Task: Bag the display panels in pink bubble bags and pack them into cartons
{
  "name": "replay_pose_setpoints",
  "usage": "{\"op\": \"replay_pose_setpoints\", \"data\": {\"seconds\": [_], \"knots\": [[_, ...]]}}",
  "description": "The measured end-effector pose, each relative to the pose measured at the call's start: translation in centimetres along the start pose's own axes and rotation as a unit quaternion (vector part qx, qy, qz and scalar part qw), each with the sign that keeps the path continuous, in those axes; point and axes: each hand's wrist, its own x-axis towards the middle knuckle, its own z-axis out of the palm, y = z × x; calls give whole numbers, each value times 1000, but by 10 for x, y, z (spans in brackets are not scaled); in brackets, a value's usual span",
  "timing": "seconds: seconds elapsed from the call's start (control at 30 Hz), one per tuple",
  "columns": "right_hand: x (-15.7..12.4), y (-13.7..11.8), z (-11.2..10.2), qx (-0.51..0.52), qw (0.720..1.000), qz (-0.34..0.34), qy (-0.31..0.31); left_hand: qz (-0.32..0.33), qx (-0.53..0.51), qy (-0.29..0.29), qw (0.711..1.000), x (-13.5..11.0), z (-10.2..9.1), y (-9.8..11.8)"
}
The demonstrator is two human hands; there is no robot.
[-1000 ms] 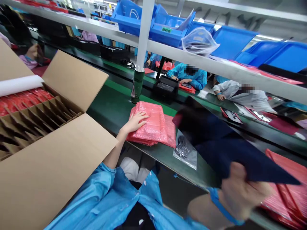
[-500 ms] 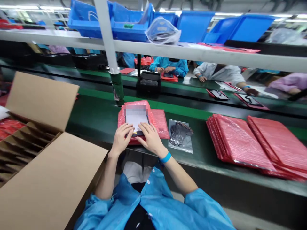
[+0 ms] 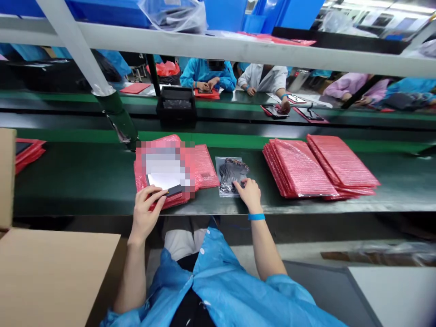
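From the head camera, a blue gown (image 3: 218, 281) fills the bottom of the view, and a dark green desk (image 3: 68, 181) runs across the middle. Left of centre, a tablet (image 3: 165, 175), its face blurred out, lies on overlapping pink bubble bags (image 3: 204, 165). The left hand (image 3: 146, 213) pinches the tablet's lower edge with curled fingers, a careful edge hold that appears to leave the face uncovered. The right hand (image 3: 250, 195), well apart from the left and wearing a blue wristband (image 3: 256, 217), is open, its fingertips touching a clear plastic bag (image 3: 231, 175) of small dark parts, too small to identify. Farther right lie two stacks of pink bubble mailers (image 3: 299, 168). A cardboard carton flap (image 3: 51, 277) fills the lower left corner. Beyond the desk, a co-worker in a blue gown (image 3: 207, 75) handles a device.
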Motion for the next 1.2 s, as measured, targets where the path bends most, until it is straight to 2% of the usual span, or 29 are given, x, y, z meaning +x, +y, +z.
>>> {"op": "replay_pose_setpoints", "data": {"seconds": [0.2, 0.37, 0.53, 0.6, 0.63, 0.7, 0.73, 0.87, 0.97, 1.07, 1.2], "knots": [[19, -11, -3, 69, 989, 82, -100, -23, -12, -11, 1000, 2, -1, 7], [25, -13, -9, 127, 982, 93, -103, -66, -39, -12, 997, 3, 1, 6], [16, -25, -28, 240, 965, 42, -93, -85, -70, -12, 994, 3, 1, 6], [9, -42, -36, 340, 935, 8, -97, -79, -82, -13, 993, 2, 2, 5], [6, -55, -40, 404, 908, -11, -113, -71, -88, -9, 994, 2, 4, 3], [-2, -92, -44, 511, 838, -53, -184, -56, -100, 8, 993, 0, 7, 0], [-6, -114, -44, 531, 810, -77, -236, -52, -107, 20, 993, -1, 10, -2], [-17, -204, -34, 444, 762, -188, -432, -59, -143, 57, 986, -7, 19, -10], [-17, -248, -22, 358, 741, -253, -509, -56, -143, 66, 986, -11, 23, -13], [-11, -264, -15, 281, 735, -287, -547, -53, -143, 69, 986, -12, 25, -13], [-9, -266, -13, 229, 742, -298, -555, -53, -143, 73, 986, -12, 26, -13]]}}
